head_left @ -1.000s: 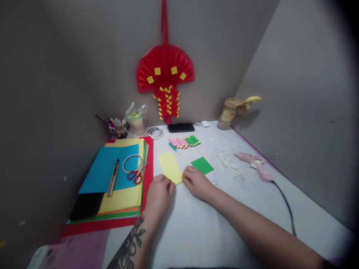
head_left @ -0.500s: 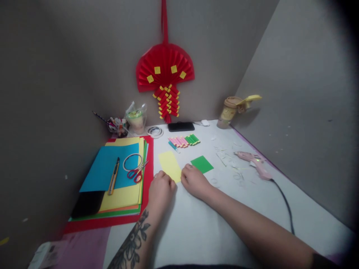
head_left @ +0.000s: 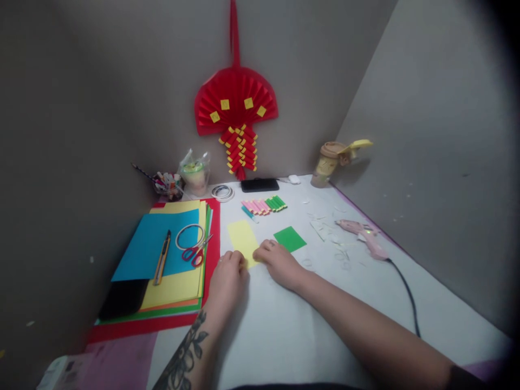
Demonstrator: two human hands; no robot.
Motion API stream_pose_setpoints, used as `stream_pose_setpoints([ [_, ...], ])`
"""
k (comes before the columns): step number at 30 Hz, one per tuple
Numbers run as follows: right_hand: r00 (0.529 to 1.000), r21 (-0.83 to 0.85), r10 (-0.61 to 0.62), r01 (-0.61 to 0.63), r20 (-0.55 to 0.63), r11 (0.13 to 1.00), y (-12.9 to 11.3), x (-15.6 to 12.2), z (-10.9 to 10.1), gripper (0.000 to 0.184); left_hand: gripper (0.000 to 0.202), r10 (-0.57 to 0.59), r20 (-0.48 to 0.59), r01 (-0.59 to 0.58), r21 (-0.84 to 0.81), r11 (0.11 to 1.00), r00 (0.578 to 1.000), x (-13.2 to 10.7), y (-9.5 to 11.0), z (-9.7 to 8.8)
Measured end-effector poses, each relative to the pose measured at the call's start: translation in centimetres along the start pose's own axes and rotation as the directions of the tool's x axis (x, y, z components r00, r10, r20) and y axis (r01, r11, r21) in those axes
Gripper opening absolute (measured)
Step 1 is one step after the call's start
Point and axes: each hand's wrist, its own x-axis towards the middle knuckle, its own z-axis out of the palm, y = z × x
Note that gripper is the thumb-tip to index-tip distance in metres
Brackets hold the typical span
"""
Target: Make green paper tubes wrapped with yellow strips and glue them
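Note:
A pale yellow strip of paper lies on the white table in front of me. My left hand is closed at its near left corner, fingers curled on the edge. My right hand pinches the near right edge, its fingertips over the paper. What the thumbs do underneath is hidden. Just beyond my right hand lies a green paper rectangle. Farther back, small pink paper rolls and green paper rolls with yellow ends sit in a row, a blue-capped pen or stick beside them.
Coloured paper sheets on the left carry a utility knife, red scissors and a tape roll. A pink glue gun with its cord lies right, near paper scraps. A phone and a cup stand behind.
My right hand has shifted left onto the yellow paper's edge, and the hands are closer together. The whole view has moved slightly; the other things stay put.

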Motion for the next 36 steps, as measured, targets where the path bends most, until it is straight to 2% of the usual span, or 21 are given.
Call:
stream_pose_setpoints([
  [2, 0.99, -0.036, -0.142, 0.143, 0.02, 0.989, -0.1, -0.1, 0.0, 0.017, 0.011, 0.015, 0.006, -0.015, -0.042, 0.999, 1.0, 0.0, -0.1, -0.2],
  [4, 0.982, -0.07, -0.19, 0.19, 0.018, 0.979, -0.2, -0.2, -0.1, 0.015, 0.011, 0.028, 0.012, -0.027, -0.067, 0.997, 1.0, 0.0, -0.2, -0.2],
  [9, 0.991, -0.15, -0.133, 0.13, -0.011, 0.98, 0.2, -1.0, -0.9, 0.015, 0.022, 0.093, 0.041, -0.091, -0.043, 0.995, 0.995, -0.3, -0.7, 0.2],
  [13, 0.998, -0.2, -0.061, 0.06, 0.002, 0.978, 0.5, -1.5, -1.7, 0.015, 0.027, 0.164, 0.11, -0.183, 0.199, 0.963, 0.98, -0.8, -0.4, -0.4],
  [16, 0.999, -0.213, -0.044, 0.047, 0.022, 0.976, 0.5, -1.4, -1.8, 0.016, 0.027, 0.116, 0.183, -0.18, 0.386, 0.905, 0.976, -1.4, 0.7, -1.7],
  [18, 0.998, -0.214, -0.047, 0.053, 0.029, 0.975, 0.4, -1.3, -1.7, 0.017, 0.026, 0.065, 0.218, -0.16, 0.455, 0.876, 0.974, -1.9, 1.5, -2.3],
  [22, 0.998, -0.201, -0.067, 0.07, 0.02, 0.977, 0.5, -1.1, -1.4, 0.02, 0.028, 0.049, 0.232, -0.157, 0.475, 0.866, 0.972, -2.7, 1.7, -2.7],
  [25, 0.996, -0.154, -0.09, 0.09, 0.007, 0.984, 0.8, -1.0, -1.1, 0.024, 0.027, 0.089, 0.167, -0.152, 0.412, 0.898, 0.982, -2.8, 0.3, -3.4],
  [27, 0.995, -0.111, -0.099, 0.098, -0.005, 0.989, 1.1, -1.0, -0.9, 0.025, 0.03, 0.05, -0.041, -0.031, 0.382, 0.924, 0.998, -2.6, -1.2, -4.9],
  [28, 0.995, -0.092, -0.101, 0.1, -0.009, 0.991, 1.2, -1.0, -0.8, 0.026, 0.03, 0.008, -0.145, 0.049, 0.385, 0.922, 0.989, -2.4, -2.1, -5.9],
  [29, 0.995, -0.077, -0.099, 0.098, -0.013, 0.992, 1.2, -1.0, -0.8, 0.026, 0.029, -0.059, -0.243, 0.153, 0.387, 0.909, 0.968, -2.3, -3.0, -7.0],
  [31, 0.996, -0.059, -0.09, 0.088, -0.017, 0.994, 1.2, -0.9, -0.7, 0.025, 0.031, -0.182, -0.331, 0.315, 0.411, 0.856, 0.926, -2.0, -4.8, -9.0],
  [33, 0.997, -0.055, -0.074, 0.072, -0.02, 0.996, 1.1, -0.9, -0.8, 0.024, 0.038, -0.308, -0.358, 0.45, 0.434, 0.781, 0.881, -1.7, -6.4, -10.4],
  [36, 0.998, -0.055, -0.05, 0.048, -0.028, 0.997, 0.9, -1.0, -0.9, 0.024, 0.043, -0.457, -0.237, 0.514, 0.451, 0.73, 0.857, -1.3, -8.4, -10.9],
])
